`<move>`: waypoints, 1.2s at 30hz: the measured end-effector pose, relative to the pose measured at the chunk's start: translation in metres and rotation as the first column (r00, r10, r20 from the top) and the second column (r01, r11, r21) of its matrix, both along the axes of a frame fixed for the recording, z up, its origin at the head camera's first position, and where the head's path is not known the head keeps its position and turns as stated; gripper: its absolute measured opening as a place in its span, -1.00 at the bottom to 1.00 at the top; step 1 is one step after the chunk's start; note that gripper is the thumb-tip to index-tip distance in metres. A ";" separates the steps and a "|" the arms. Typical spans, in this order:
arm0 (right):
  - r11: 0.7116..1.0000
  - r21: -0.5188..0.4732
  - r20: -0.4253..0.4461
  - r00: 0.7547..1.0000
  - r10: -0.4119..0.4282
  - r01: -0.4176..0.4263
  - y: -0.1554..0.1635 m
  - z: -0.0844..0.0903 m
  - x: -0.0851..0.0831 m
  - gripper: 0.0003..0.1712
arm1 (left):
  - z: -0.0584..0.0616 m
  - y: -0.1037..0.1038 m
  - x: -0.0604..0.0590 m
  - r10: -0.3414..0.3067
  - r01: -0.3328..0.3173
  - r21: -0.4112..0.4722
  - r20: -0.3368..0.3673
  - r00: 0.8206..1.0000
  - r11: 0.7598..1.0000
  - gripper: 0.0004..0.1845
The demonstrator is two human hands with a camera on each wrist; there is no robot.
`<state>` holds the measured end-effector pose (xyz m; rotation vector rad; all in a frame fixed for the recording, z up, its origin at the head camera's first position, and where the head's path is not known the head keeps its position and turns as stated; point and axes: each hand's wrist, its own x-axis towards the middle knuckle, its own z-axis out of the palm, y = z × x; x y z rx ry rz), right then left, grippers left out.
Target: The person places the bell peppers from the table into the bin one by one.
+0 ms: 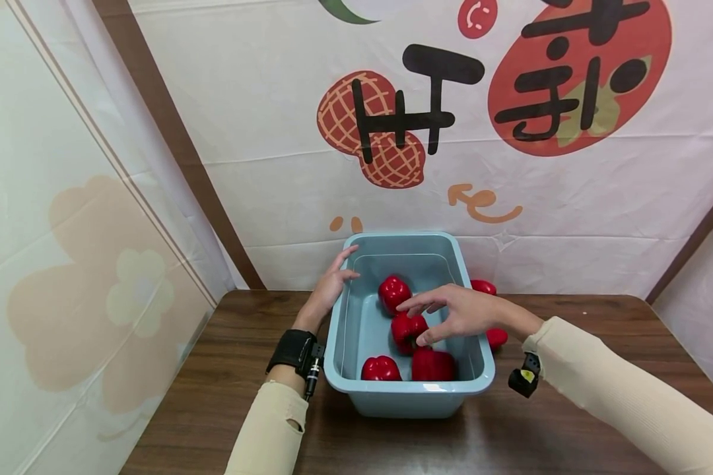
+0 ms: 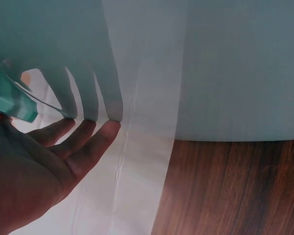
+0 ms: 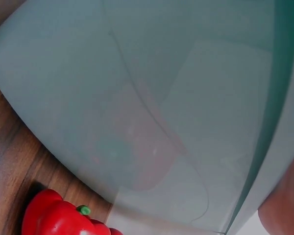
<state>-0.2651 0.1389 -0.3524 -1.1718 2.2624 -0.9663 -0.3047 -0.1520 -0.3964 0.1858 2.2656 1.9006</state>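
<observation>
A light blue plastic tub (image 1: 404, 404) stands on the wooden table with several red bell peppers (image 1: 394, 292) inside. My left hand (image 1: 328, 290) holds the tub's left rim. In the left wrist view three fingers (image 2: 95, 149) touch the outer wall, while the thumb is hidden past the rim. Over the tub's right side reaches my right hand (image 1: 460, 311), fingers spread and thumb apart, above a middle bell pepper (image 1: 407, 332). Nothing shows in its grasp; whether a fingertip touches the pepper I cannot tell. In the right wrist view, the tub's wall hides most of that hand.
Outside the tub, on its right, lie a red bell pepper (image 3: 63, 215) with a green stem and another red one (image 1: 496, 338). A printed white cloth (image 1: 273, 165) hangs behind the brown wooden table (image 1: 214, 409). A second cloth (image 1: 65, 165) hangs at the left.
</observation>
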 end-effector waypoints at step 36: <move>0.912 -0.366 -0.180 0.947 -0.266 0.186 0.040 0.004 -0.003 -0.54 | -0.002 0.001 -0.002 0.009 -0.009 -0.012 0.012 1.000 1.000 -0.36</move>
